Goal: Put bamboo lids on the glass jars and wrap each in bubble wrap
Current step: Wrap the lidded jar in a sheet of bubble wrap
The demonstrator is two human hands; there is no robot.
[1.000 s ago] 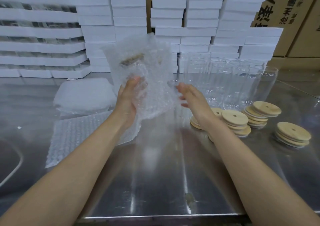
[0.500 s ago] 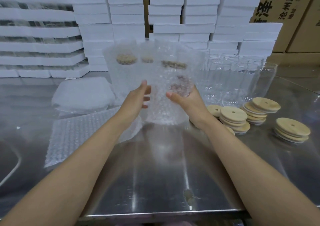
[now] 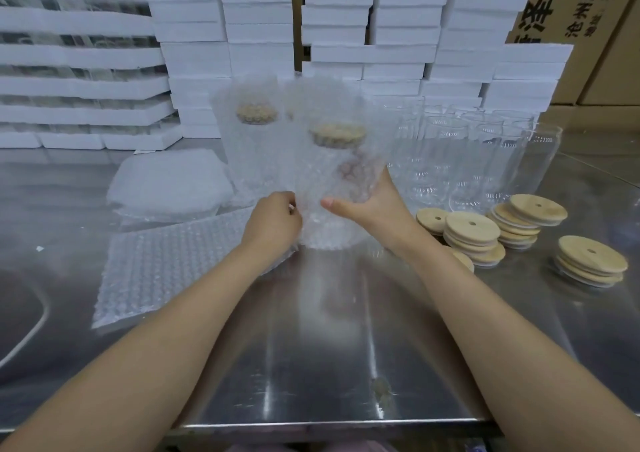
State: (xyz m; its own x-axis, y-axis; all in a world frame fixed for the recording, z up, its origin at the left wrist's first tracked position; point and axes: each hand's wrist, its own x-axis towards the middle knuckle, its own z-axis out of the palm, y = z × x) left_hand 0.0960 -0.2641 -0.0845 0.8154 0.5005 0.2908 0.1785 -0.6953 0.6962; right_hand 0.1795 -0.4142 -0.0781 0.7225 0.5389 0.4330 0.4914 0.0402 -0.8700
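From the head camera, a tall clear glass jar (image 3: 332, 188), capped with a round bamboo lid (image 3: 337, 135) and sheathed in clear bubble wrap (image 3: 311, 160), stood upright at the middle of the shiny steel table (image 3: 329, 347). Its base was low by the tabletop, though contact could not be made out.

The right hand (image 3: 374, 205) cupped the glass jar from the right. Its thumb lay across the near face and its fingers curled round the far side (they showed pink through the wrap). The left hand (image 3: 273, 221) was at the jar's lower left, its fingers curled in and pinching the bubble wrap there.

Just behind and to the left stood a second wrapped, lidded jar (image 3: 249, 146). Left of that sat a folded pile of white wrap (image 3: 169, 184), and nearer lay a flat bubble-wrap sheet (image 3: 166, 271), partly under the left wrist.

To the right, a cluster of bare glass jars (image 3: 467, 160) stood unlidded. Near them were low stacks of round bamboo lids with centre holes (image 3: 472, 236), and one stack (image 3: 592, 264) stood apart at the far right.

Along the far edge rose stacked white foam boxes (image 3: 259, 18), with brown printed cardboard cartons (image 3: 588, 35) at the far right.
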